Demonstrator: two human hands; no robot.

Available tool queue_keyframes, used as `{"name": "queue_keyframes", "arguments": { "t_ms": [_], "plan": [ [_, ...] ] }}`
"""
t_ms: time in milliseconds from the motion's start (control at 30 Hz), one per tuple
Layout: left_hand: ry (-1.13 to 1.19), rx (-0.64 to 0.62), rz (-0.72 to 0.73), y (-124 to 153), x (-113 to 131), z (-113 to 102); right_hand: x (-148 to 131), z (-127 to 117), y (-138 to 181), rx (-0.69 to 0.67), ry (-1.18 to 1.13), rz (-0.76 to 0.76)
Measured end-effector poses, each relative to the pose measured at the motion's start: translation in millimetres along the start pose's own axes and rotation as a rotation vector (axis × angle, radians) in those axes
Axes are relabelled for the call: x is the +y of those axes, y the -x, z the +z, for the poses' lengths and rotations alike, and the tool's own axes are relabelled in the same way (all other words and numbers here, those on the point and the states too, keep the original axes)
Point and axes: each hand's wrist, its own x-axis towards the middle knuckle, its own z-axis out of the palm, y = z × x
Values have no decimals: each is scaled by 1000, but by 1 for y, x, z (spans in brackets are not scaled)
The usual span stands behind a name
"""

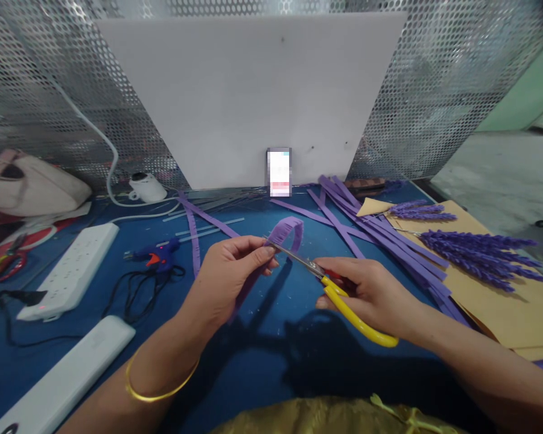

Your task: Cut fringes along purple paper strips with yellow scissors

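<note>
Between the thumb and fingers of my left hand (230,274) is a purple strip (286,229), which loops up and over and has fine cuts along its edge. My right hand (366,289) grips scissors (355,316) with yellow handles. Their blades point left and meet the strip right beside my left fingertips; whether the blades are parted is hard to make out. The lower end of the strip hangs behind my left hand, partly hidden.
Purple strips (389,241) lie heaped at the right, near lavender-like stems (479,256) on brown paper (516,319). Leftward are a blue glue gun (158,256), a power strip (70,271) and other scissors (9,262). A phone (279,173) leans against the white board (262,96).
</note>
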Motion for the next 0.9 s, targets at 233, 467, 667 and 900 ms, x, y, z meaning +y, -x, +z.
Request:
{"name": "queue_keyframes", "arguments": {
  "t_ms": [233, 467, 667, 900],
  "plan": [
    [-12, -15, 6, 0, 0, 0, -2, 0, 0, -1, 9, -2],
    [-4, -53, 17, -1, -2, 2, -1, 1, -1, -5, -30, 10],
    [21, -120, -41, -2, 0, -1, 2, -1, -2, -117, -340, 106],
    [31, -158, -74, -2, 2, -4, 3, -3, -5, -177, -555, 138]
  ]
}}
